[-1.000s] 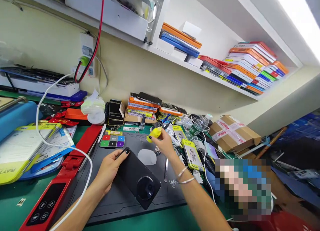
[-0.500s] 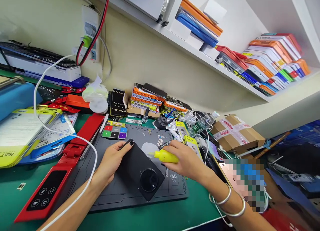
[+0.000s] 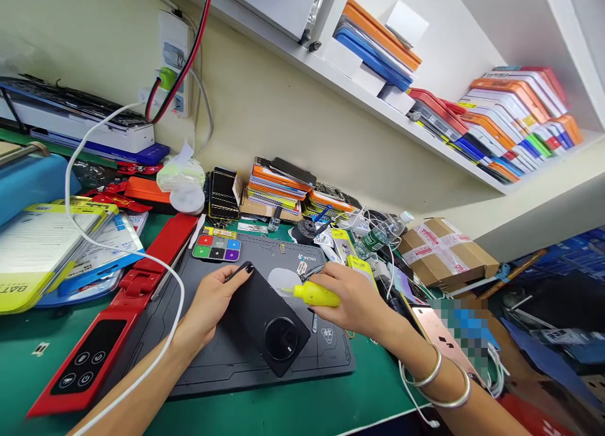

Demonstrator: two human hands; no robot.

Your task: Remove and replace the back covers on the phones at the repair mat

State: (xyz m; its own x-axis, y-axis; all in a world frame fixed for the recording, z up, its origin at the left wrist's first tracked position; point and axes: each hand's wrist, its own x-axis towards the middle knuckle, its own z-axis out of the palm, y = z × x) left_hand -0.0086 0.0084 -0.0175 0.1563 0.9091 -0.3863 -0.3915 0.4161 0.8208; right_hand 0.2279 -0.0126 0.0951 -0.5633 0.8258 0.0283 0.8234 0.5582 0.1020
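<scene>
A black phone (image 3: 253,316) with a large round camera ring is tilted above the dark work mat (image 3: 326,363). My left hand (image 3: 212,304) grips its upper left edge, thumb on the back cover and the other fingers partly hidden. In my right hand (image 3: 347,297) is a yellow tool (image 3: 316,293) with a rounded body and a thin pale tip, which points left at the phone's upper right edge. Whether the tip touches that edge I cannot tell. Behind it on the mat is a pale grey patch (image 3: 283,277).
A red device with touch buttons (image 3: 82,357) lies left of the mat, with a white cable (image 3: 178,322) looping over my left forearm. A coloured tray (image 3: 216,248) sits on the mat's back edge. Stacked boxes (image 3: 276,187), a bottle (image 3: 378,237) and a carton (image 3: 447,247) stand behind.
Both hands, the phone and the yellow tool hold nearly the same places. My right forearm has shifted slightly, and the whole view has moved a little.
</scene>
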